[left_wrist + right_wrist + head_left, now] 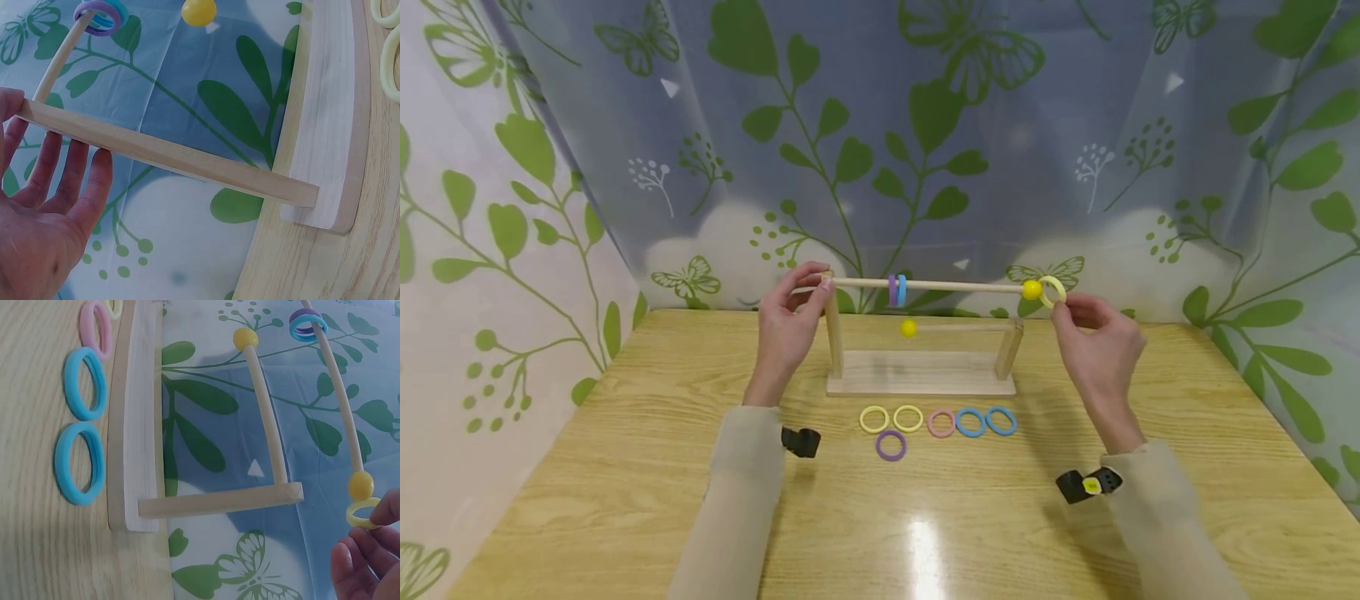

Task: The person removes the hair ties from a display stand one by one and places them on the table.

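Observation:
A wooden stand [925, 383] has a tall post at the left bearing a long rod [962, 287] tipped with a yellow ball [1032, 290]. My left hand [788, 321] grips the top of that post [156, 147] between thumb and fingers. One purple ring [892, 290] and one blue ring [902, 290] hang side by side on the long rod. My right hand [1101, 337] pinches a pale yellow ring [357, 514] right at the rod's ball end, overlapping the ball in the right wrist view. A shorter rod [265, 412] with its own yellow ball [245, 339] extends from the right post.
In front of the stand on the wooden table [820, 517] lie two yellow rings [874, 419], a pink ring [942, 423], two blue rings [971, 422] and a purple ring [891, 445]. A leaf-patterned curtain [850, 167] stands behind the table.

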{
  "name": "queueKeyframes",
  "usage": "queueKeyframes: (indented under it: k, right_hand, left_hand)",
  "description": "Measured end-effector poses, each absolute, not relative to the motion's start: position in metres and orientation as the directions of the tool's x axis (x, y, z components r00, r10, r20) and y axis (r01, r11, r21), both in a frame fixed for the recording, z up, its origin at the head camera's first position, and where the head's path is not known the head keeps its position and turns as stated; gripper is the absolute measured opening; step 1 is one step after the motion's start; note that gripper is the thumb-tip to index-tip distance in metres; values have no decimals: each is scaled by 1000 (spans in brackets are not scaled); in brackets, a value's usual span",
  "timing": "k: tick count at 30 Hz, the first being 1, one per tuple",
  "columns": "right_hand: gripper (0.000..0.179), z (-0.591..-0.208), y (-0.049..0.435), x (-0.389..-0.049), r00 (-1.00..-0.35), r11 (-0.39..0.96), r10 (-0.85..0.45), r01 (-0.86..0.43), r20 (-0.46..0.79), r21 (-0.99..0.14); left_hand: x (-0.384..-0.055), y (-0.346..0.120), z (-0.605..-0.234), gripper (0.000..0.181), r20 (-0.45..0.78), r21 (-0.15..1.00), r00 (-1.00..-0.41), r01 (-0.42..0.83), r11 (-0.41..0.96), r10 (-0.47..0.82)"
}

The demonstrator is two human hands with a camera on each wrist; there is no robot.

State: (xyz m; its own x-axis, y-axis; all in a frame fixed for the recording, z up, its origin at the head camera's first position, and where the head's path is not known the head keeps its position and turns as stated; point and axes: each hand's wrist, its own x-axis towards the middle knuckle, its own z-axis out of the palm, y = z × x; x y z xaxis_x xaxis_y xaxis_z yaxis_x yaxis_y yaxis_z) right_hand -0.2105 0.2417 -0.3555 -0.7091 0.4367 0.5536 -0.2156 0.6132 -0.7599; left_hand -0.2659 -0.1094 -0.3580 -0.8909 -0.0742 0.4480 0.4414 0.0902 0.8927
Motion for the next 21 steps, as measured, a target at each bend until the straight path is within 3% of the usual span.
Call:
queueKeyframes:
  k: [11,21]
  right_hand:
    - [15,-360,247,-203,-686,630,418,-254,596,-734]
    - [14,-363,248,-194,-702,661,351,-283,620,-695]
  left_hand:
    - [-267,-109,-357,29,450,891,-890,443,95,-72]
    - [-266,-110,-359,28,450,891,-891,442,101,-69]
